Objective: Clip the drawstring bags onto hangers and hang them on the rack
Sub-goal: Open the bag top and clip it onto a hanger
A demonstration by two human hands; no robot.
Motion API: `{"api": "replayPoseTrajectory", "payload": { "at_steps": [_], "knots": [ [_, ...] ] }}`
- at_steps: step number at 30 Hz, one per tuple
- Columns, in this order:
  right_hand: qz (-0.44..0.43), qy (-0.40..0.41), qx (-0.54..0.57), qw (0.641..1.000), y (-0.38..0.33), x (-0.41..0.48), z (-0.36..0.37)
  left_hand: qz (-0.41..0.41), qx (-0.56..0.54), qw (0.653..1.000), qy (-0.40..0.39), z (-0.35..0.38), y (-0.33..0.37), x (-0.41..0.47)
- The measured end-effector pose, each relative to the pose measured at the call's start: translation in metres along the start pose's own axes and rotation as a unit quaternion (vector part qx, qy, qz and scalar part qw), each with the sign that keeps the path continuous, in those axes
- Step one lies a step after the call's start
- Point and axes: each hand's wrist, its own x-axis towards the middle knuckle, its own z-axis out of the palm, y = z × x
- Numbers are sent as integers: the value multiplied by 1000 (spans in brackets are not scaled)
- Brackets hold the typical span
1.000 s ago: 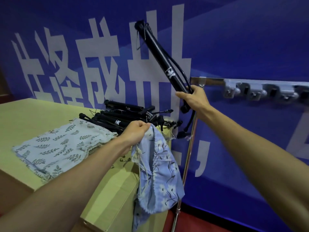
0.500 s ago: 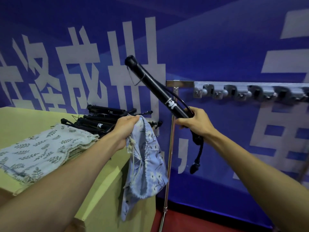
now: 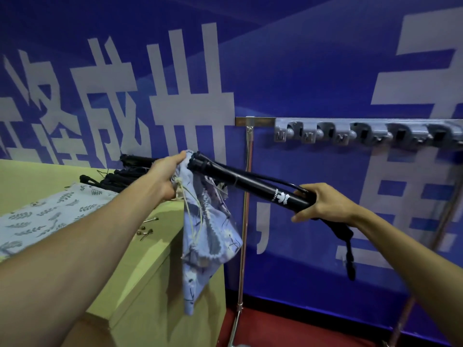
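My left hand (image 3: 167, 171) grips the mouth of a blue flowered drawstring bag (image 3: 209, 236), which hangs down past the table's corner with its cream cord dangling. My right hand (image 3: 323, 205) holds a long black tube (image 3: 250, 182) with a white logo and a hose and strap hanging below. The tube lies nearly level, its far tip at the bag's mouth beside my left fingers. A metal rack (image 3: 246, 196) with a grey row of clips (image 3: 363, 132) stands against the blue wall on the right.
A yellow-green table (image 3: 155, 259) is at the left, carrying a pile of leaf-print bags (image 3: 42, 219), a heap of more black tubes (image 3: 125, 171) and a few small metal pins (image 3: 146, 230). Red floor lies below the rack.
My right hand has swung the black tube down from upright to nearly level, bringing its tip to the bag's mouth. My left hand raised the bag slightly. The view shifted right.
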Motion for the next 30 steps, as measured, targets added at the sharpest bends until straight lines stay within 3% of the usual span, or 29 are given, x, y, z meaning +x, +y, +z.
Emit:
{"api": "replayPoseTrajectory", "payload": {
  "at_steps": [3,8,14,17,22,25,30],
  "knots": [
    [2,-10,-44,999,-3,4,-1,112,109,987,36,2,-3,4],
    [0,-26,-113,993,-17,7,-6,256,356,892,107,0,-15,11],
    [22,-32,-211,977,-31,11,-5,319,455,831,30,21,-28,9],
    [40,-50,-200,978,-35,12,-6,331,440,835,2,41,-36,4],
    [81,-24,-286,954,-37,6,-12,311,347,884,29,46,-36,0],
    [99,3,-319,942,-30,-1,-18,308,389,865,78,29,-33,5],
    [100,2,-218,971,-16,-8,-27,246,421,865,120,8,-33,12]
  ]
}}
